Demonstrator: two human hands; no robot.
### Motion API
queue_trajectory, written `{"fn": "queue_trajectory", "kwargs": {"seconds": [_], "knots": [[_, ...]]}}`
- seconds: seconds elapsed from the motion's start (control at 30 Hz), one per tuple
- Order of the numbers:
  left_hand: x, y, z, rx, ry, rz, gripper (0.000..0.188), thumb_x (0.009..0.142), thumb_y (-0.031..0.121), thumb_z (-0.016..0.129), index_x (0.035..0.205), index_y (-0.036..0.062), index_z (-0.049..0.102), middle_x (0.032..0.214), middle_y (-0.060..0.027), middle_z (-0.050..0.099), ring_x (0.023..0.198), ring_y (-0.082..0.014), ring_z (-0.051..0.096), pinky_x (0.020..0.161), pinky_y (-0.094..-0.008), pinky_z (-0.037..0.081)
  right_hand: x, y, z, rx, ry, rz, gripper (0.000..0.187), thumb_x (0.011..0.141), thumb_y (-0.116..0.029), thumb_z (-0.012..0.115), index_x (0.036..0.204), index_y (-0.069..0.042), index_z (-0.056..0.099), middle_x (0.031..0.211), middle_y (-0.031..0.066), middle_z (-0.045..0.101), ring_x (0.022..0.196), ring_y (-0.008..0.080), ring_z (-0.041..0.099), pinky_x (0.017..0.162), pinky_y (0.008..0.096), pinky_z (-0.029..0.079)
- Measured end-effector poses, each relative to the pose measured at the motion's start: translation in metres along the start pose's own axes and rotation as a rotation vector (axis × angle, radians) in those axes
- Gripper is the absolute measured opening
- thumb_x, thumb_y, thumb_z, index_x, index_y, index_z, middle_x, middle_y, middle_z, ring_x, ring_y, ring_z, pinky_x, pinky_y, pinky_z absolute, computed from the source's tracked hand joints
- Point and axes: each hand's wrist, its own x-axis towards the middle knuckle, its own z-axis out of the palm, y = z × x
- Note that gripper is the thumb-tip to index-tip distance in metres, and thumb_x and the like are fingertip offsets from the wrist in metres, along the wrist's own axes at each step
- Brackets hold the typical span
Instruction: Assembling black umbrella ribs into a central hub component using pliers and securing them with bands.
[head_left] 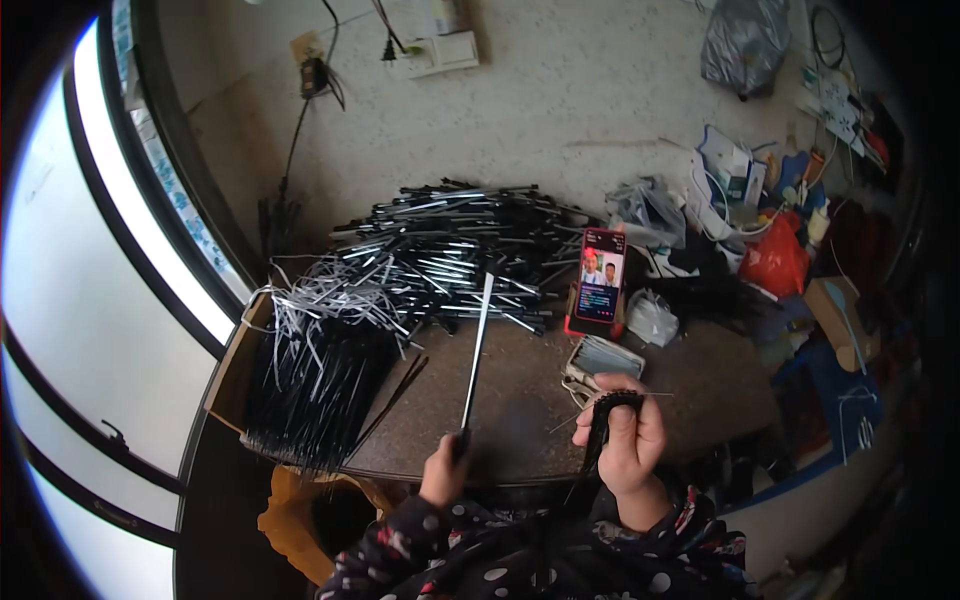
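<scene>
My left hand [441, 474] is closed around the black lower end of a slim silver rod [478, 345], which stands tilted up over the table. To its right, my right hand [632, 450] pinches a bunch of thin black strips [600, 425]. Their bunched tops curve over between thumb and fingers, and a fine wire sticks out on both sides. Just beyond this hand lies a small pale box [603, 358] of thin grey pieces. Between the hands there is a dark blur that I cannot make out.
A large heap of black and silver rods [450, 240] covers the table's back. At the left, long black strips [315, 390] lie under tangled silvery strips [325, 300]. A phone [600, 275] stands upright behind the pale box. Right of it are a clear bag [652, 318] and a red bag [776, 257].
</scene>
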Motion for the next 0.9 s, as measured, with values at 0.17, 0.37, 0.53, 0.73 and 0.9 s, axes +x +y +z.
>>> {"fn": "queue_trajectory", "kwargs": {"seconds": [0.17, 0.37, 0.53, 0.73, 0.9], "knots": [[-0.011, 0.058, -0.076, 0.135, -0.085, 0.012, 0.038, 0.076, 0.0, 0.061, 0.113, 0.0033, 0.058, 0.096, -0.015, 0.059, 0.08, -0.0261, 0.061, 0.069, -0.0341, 0.05, 0.006, 0.013, -0.01, -0.01, 0.014, 0.004, 0.038, 0.097, -0.03, 0.044, 0.111, 0.006, 0.047, 0.071, 0.0091, 0.057, 0.054, 0.0105, 0.053, 0.052, 0.0221, 0.044], [0.012, 0.086, -0.14, -0.343, 0.219, 0.05, 0.028, 0.078, -0.004, 0.057, 0.106, -0.0014, 0.058, 0.103, -0.0103, 0.059, 0.08, -0.0144, 0.056, 0.074, -0.0246, 0.046, 0.009, 0.029, -0.008, 0.004, -0.003, 0.022, 0.038, 0.097, -0.029, 0.044, 0.111, 0.006, 0.047, 0.072, 0.0095, 0.057, 0.055, 0.0112, 0.054, 0.053, 0.0228, 0.045], [0.07, 0.148, -0.139, -0.551, 0.357, 0.336, 0.029, 0.082, -0.002, 0.054, 0.111, -0.0023, 0.051, 0.108, -0.0126, 0.059, 0.091, -0.0167, 0.056, 0.082, -0.0266, 0.043, 0.024, 0.021, 0.001, 0.001, -0.035, 0.015, 0.037, 0.097, -0.029, 0.044, 0.11, 0.005, 0.047, 0.072, 0.0099, 0.057, 0.055, 0.0116, 0.053, 0.053, 0.0233, 0.045], [0.114, 0.181, -0.098, -0.882, 0.1, 0.531, 0.03, 0.09, 0.007, 0.05, 0.119, -0.0001, 0.047, 0.102, -0.0129, 0.061, 0.091, -0.0171, 0.057, 0.079, -0.027, 0.044, 0.027, 0.01, 0.003, 0.075, -0.034, -0.302, 0.024, 0.095, -0.014, 0.048, 0.107, 0.006, 0.052, 0.074, 0.0094, 0.06, 0.058, 0.0103, 0.056, 0.055, 0.023, 0.046], [0.105, 0.196, -0.08, -1.25, -0.284, 0.377, 0.04, 0.092, 0.021, 0.054, 0.127, 0.0025, 0.047, 0.097, -0.012, 0.06, 0.076, -0.0138, 0.053, 0.062, -0.025, 0.042, 0.019, 0.016, 0.012, 0.0, 0.04, -0.091, 0.033, 0.097, -0.027, 0.043, 0.11, 0.003, 0.047, 0.07, 0.0073, 0.055, 0.053, 0.0103, 0.051, 0.051, 0.0223, 0.044]]}}
